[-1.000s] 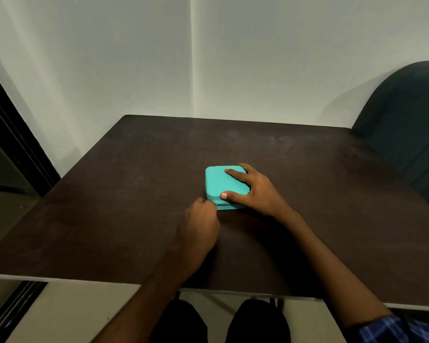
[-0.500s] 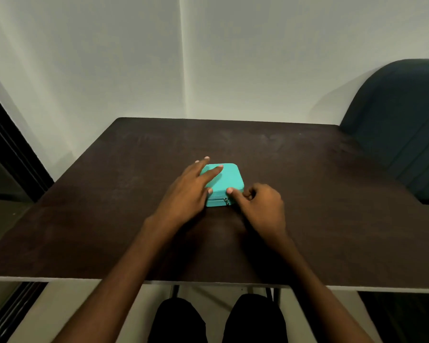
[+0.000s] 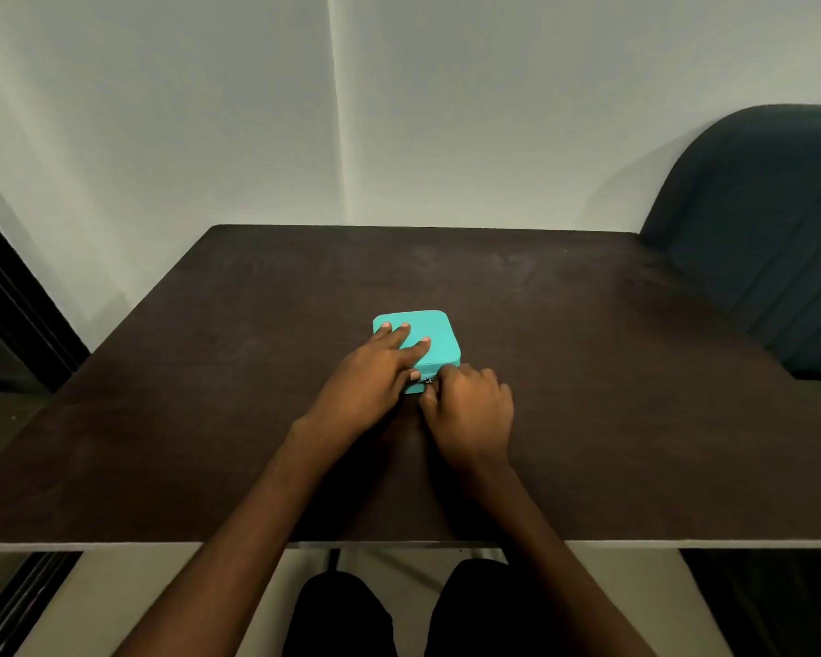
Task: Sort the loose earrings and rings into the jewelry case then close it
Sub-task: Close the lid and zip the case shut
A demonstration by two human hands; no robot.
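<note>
The teal jewelry case (image 3: 434,335) lies closed near the middle of the dark table (image 3: 588,372). The left hand (image 3: 370,381) presses flat, fingers straight, on its lid. The right hand (image 3: 470,410) pinches the zipper pull (image 3: 429,380) at the near edge.

Teal case (image 3: 439,336), dk brown table (image 3: 588,372)
</note>
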